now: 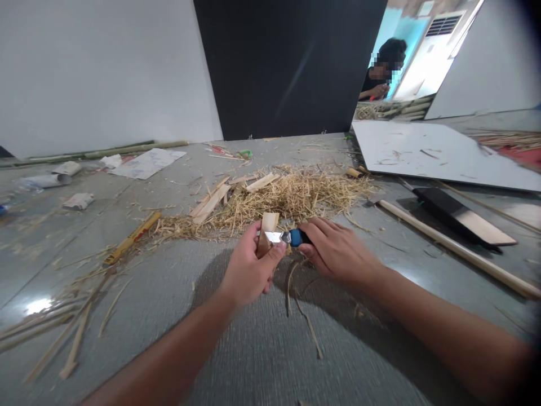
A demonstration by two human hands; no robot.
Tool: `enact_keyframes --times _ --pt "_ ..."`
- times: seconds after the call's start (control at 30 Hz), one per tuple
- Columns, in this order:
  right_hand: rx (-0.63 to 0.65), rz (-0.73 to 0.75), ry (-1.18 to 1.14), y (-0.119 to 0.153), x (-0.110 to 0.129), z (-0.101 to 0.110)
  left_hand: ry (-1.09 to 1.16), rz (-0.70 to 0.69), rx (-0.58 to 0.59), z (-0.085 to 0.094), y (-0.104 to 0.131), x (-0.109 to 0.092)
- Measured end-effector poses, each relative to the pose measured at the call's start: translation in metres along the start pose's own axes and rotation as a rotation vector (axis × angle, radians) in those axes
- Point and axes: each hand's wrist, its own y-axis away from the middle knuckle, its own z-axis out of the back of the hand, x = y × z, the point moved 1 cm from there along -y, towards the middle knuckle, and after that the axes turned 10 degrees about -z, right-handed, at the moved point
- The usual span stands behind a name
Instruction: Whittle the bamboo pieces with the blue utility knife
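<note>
My left hand [247,268] grips a short flat piece of bamboo [269,221] upright, its top end showing above the fingers. My right hand [336,248] is wrapped round the blue and black handle of a utility knife [296,237]. The knife's short metal blade lies across the face of the bamboo piece, pointing left. My left thumb rests close under the blade. Behind both hands spreads a heap of thin bamboo shavings [304,194], with several flat bamboo pieces [213,203] at its left side.
A yellow tool [133,238] lies on the floor at the left, near long bamboo strips [78,344]. On the right are a bamboo pole [456,248], a black flat object [448,206] and a white board [439,152]. Another person [386,67] sits beyond the panels.
</note>
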Motion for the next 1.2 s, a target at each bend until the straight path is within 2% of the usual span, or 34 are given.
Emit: enact_keyframes --times 0.1,0.2,0.3,0.4,0.5,0.77,1.2 --pt "-0.014 0.016 -0.041 0.001 -0.001 0.001 0.105 -0.020 0.055 0.002 -0.001 0.001" --pt "0.021 -0.031 -0.046 0.003 -0.004 0.003 0.247 -0.006 0.110 0.001 -0.002 0.002" --pt "0.072 -0.057 -0.088 0.004 -0.008 0.002 0.405 0.021 0.091 -0.001 -0.001 0.002" --pt "0.062 -0.045 -0.202 0.005 -0.013 0.002 0.497 0.028 0.082 -0.002 -0.001 0.003" --pt "0.028 -0.022 -0.254 0.004 -0.016 0.003 0.508 0.034 0.090 -0.003 0.000 0.002" --pt "-0.016 -0.010 -0.112 0.004 -0.011 0.006 0.491 0.039 0.150 -0.006 0.003 -0.002" --pt "-0.026 -0.022 -0.104 0.005 -0.011 0.005 0.518 0.028 0.186 -0.009 0.004 -0.004"
